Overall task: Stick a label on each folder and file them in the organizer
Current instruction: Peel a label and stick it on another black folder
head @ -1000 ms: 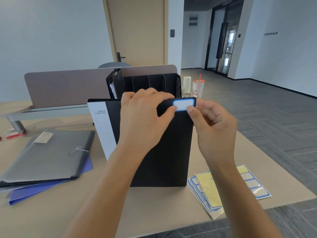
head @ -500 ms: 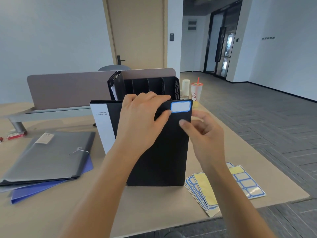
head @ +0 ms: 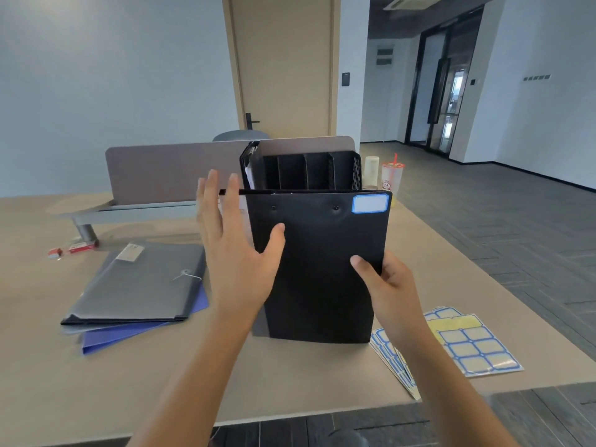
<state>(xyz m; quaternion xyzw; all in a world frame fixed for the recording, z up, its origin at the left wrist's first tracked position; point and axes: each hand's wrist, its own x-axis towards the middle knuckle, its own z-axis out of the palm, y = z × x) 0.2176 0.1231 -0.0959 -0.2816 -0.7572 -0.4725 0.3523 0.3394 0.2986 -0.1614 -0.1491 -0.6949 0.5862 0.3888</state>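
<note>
Standing upright on the tabletop [head: 290, 375]: one black folder [head: 317, 272], bottom edge down, cover facing the person. Blue-bordered white label [head: 369, 203] stuck at its upper right corner.

Right hand [head: 388, 285]: grips the folder's right edge about halfway up, thumb across the front, fingers curled round behind.

Left hand [head: 237, 250]: open, fingers spread and straight, palm toward the folder's left edge, thumb tip touching the cover; whether the other fingers touch the folder cannot be told.

Black mesh organizer [head: 322, 171]: directly behind the folder, several upright slots; one dark binder [head: 253, 169] leans in the leftmost slot.

Left of the folder, flat on the tabletop: grey string-tie folder [head: 138, 282] lying on a blue folder [head: 129, 333].

Right, near the tabletop's front edge: fanned label sheets [head: 464, 346], blue-bordered and yellow.

Beside the organizer, right: two cups [head: 392, 175], one with a red straw.

Far left: small red-and-white item [head: 72, 250], too blurred to identify.
</note>
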